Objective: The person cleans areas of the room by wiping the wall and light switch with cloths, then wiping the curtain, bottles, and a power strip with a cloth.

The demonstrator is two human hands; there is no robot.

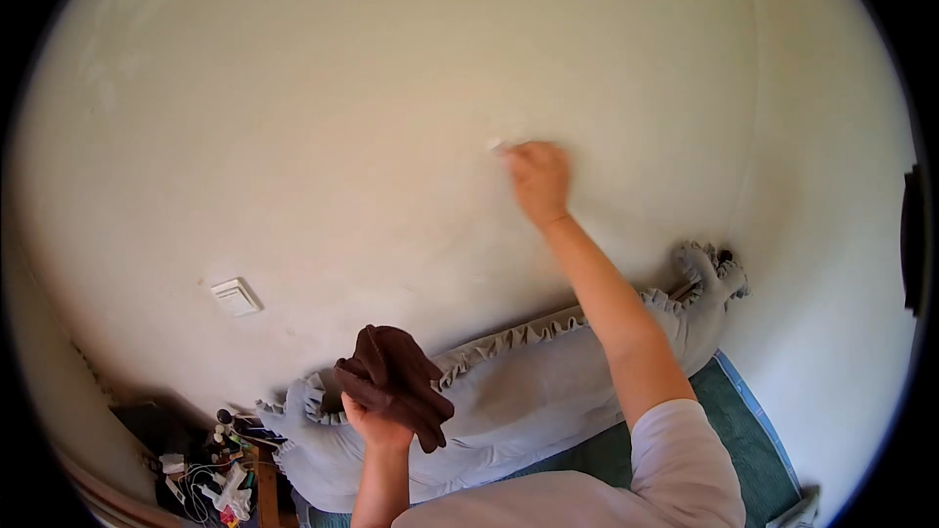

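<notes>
My left hand [377, 427] is closed around a dark brown cloth [391, 381], which bunches up and hangs over the fingers. Out in front at the wall [391, 137], my right hand [540, 181] has its fingers drawn together, slightly smeared by motion. A small whitish spot or piece [497, 147] shows at its fingertips against the wall; whether the fingers grip it or only touch it, I cannot make out.
A grey padded headboard cover [528, 391] with ruffled edging runs along the wall, above a green bed surface [748, 430]. At left are a light switch [236, 297] and a cluttered bedside table [266, 489] with white cables [201, 484].
</notes>
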